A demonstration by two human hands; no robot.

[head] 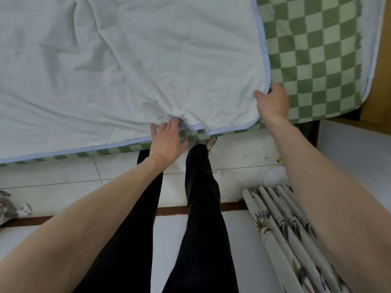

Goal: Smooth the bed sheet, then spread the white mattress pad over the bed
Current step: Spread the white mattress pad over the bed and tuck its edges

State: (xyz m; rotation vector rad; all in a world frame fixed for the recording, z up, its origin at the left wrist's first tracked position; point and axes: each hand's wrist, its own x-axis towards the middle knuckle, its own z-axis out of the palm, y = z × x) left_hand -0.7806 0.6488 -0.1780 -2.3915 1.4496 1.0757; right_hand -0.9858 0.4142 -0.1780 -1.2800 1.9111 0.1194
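- We are spreading the white mattress pad (127, 66) over the green checked bed sheet (313, 60).
- Our right hand (273, 100) pinches its corner; our left hand (167, 140) lies flat, fingers (173, 124) straight, at its bunched edge.
- Next, we think: pull the corner past our right fingers.

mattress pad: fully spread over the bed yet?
Not fully. The white mattress pad lies wrinkled, bunched at the left hand; the checkered sheet shows bare on the right. The right hand grips its corner.

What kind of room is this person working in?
Most likely a bedroom at home: a bed with a green checked sheet, a white mattress pad partly spread over it, and a flowered curtain hanging down to the tiled floor.
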